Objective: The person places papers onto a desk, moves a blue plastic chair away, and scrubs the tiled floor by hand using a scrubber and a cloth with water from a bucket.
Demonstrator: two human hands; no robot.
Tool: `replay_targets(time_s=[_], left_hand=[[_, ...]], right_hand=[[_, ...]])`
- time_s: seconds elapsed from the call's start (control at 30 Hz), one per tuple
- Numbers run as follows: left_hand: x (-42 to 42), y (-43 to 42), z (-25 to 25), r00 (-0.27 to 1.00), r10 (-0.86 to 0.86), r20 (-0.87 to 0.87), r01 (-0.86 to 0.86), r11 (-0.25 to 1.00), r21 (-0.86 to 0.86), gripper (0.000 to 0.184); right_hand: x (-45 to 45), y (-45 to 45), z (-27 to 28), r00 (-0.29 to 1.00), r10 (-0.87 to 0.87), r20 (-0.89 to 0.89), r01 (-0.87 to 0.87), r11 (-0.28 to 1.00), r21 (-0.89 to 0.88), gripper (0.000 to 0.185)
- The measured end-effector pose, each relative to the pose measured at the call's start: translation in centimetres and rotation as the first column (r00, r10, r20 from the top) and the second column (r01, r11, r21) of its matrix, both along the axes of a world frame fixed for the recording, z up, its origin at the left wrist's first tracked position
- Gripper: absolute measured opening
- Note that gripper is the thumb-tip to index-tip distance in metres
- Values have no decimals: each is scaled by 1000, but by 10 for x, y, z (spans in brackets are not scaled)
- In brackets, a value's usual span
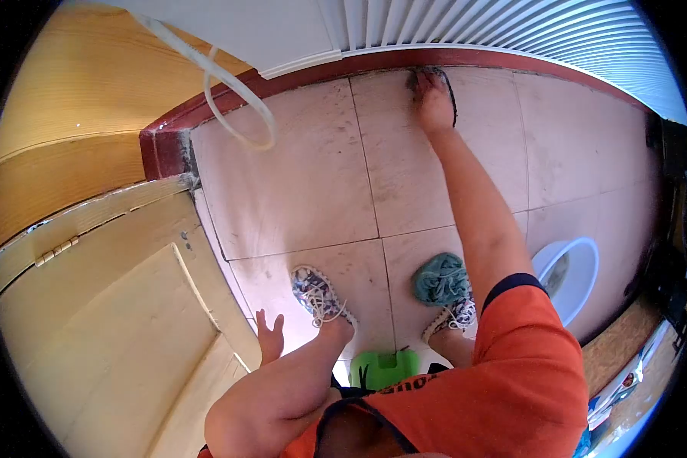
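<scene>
My right hand [435, 99] reaches out to the floor tiles [298, 183] beside the dark red baseboard [320, 75]. Its fingers are closed round a dark cloth [423, 76], partly hidden by the hand. To the left of my left shoe, my left hand [270, 334] hangs with its fingers apart and holds nothing. A crumpled teal cloth [440, 279] lies on the floor by my right shoe. Dark smudges mark the tiles near the baseboard.
A white basin [588, 278] stands right of my right arm. A green stool [384, 368] is beneath me. A clear hose [240, 88] loops down at upper left. The yellow door [114, 305] is at left, a ribbed white panel [466, 27] at top, dark objects at far right.
</scene>
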State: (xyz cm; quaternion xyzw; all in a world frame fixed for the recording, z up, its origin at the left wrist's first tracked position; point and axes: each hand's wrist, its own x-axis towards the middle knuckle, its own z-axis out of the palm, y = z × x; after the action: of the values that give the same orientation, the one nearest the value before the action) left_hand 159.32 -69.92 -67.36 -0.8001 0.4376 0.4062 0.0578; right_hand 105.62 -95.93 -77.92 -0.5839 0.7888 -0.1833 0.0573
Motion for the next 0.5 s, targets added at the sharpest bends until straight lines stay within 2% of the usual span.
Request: replay_targets(time_s=[0.07, 0.1, 0.17, 0.2, 0.27, 0.3, 0.37, 0.43, 0.47, 0.5], left_hand=[[-1, 5, 0, 1000, -10, -4, 10, 1000, 15, 72], [0, 3, 0, 1000, -22, 11, 21, 999, 42, 73], [-7, -7, 6, 1000, -23, 19, 22, 998, 51, 72], [-10, -11, 7, 999, -17, 36, 15, 998, 62, 72], [-7, -12, 9, 999, -23, 34, 22, 999, 27, 72], [-6, -12, 7, 999, -28, 18, 28, 1000, -12, 72], [4, -2, 0, 1000, -13, 17, 13, 1000, -5, 72], [5, 0, 0, 1000, 1, 21, -1, 1000, 6, 72], [1, -2, 6, 999, -18, 44, 17, 1000, 26, 72], [0, -3, 12, 997, -37, 69, 34, 998, 50, 72]], right_hand=[[33, -6, 22, 997, -14, -69, 21, 995, 97, 34], [52, -20, -38, 998, -62, 15, 63, 996, -57, 34], [108, -33, -45, 937, 218, -274, -197, 975, 102, 33], [112, -35, -36, 937, 215, -274, -197, 976, 95, 33], [117, -35, -6, 950, 309, 41, -305, 949, -83, 41], [99, -37, -4, 935, 334, 119, -339, 940, 30, 40], [48, -15, 3, 977, 208, 45, -211, 974, 79, 41], [-21, 7, -33, 1000, 0, 30, 3, 995, -98, 39], [-49, 16, -31, 998, -62, 1, 61, 977, -204, 37], [-69, 15, -21, 922, -230, 311, 274, 956, -107, 27]])
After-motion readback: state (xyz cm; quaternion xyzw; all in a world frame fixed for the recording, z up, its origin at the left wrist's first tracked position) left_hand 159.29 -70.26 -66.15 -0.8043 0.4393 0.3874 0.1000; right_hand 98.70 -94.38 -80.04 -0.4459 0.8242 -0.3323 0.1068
